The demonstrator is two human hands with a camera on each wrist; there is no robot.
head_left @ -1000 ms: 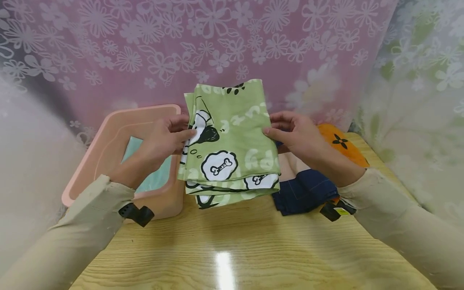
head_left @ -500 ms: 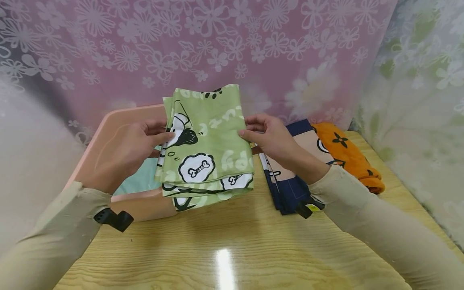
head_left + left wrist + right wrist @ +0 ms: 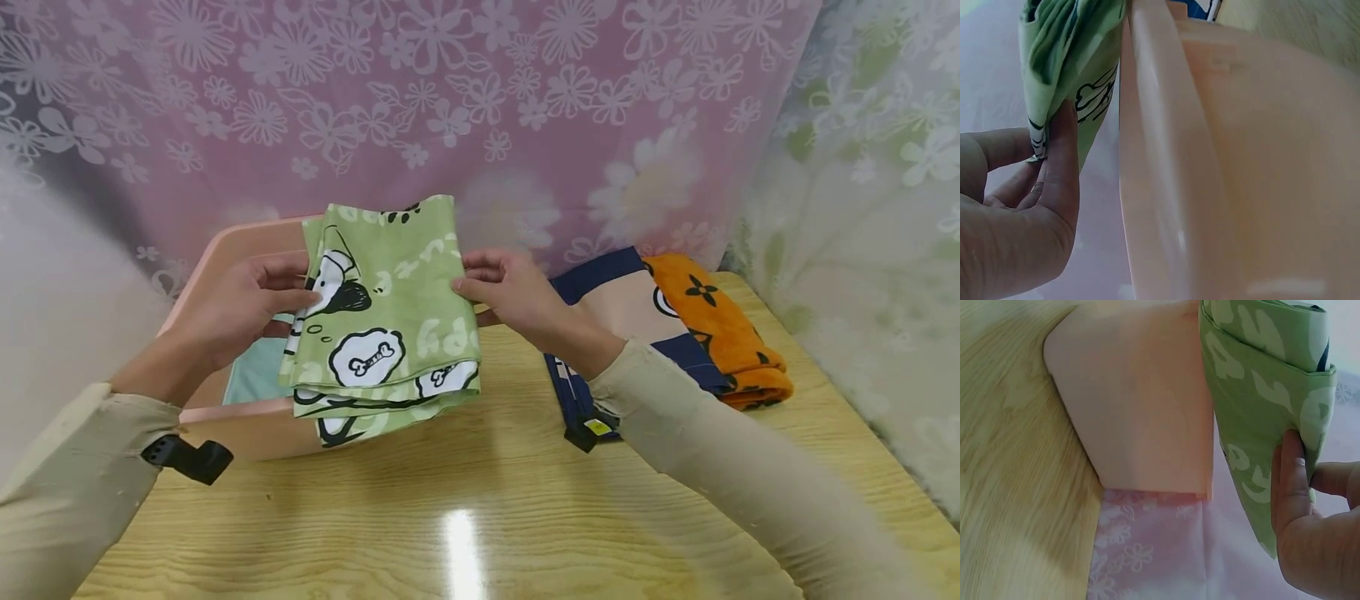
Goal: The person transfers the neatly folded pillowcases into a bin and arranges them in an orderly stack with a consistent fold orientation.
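A green folded cloth (image 3: 397, 308) with a dog and bone print is held up between both hands, over the right part of a pink plastic bin (image 3: 217, 250). My left hand (image 3: 232, 312) pinches its left edge, thumb in front and fingers behind; the left wrist view shows the cloth (image 3: 1072, 56) gathered in layers there. The right hand (image 3: 525, 300) pinches the opposite edge the same way, and in the right wrist view the cloth (image 3: 1266, 394) hangs beside the bin's outer wall (image 3: 1141, 406). Inside the bin lies a light teal cloth (image 3: 255, 367), partly hidden.
On the right of the wooden table (image 3: 375, 517) lie a folded navy and beige cloth (image 3: 607, 292) and an orange patterned cloth (image 3: 742, 333), side by side and touching. A pink floral curtain (image 3: 450, 108) hangs behind the table.
Both hands have carried the green cloth leftward and slightly down, from right of the bin to over it. The navy and beige cloth and the orange one have come into fuller view.
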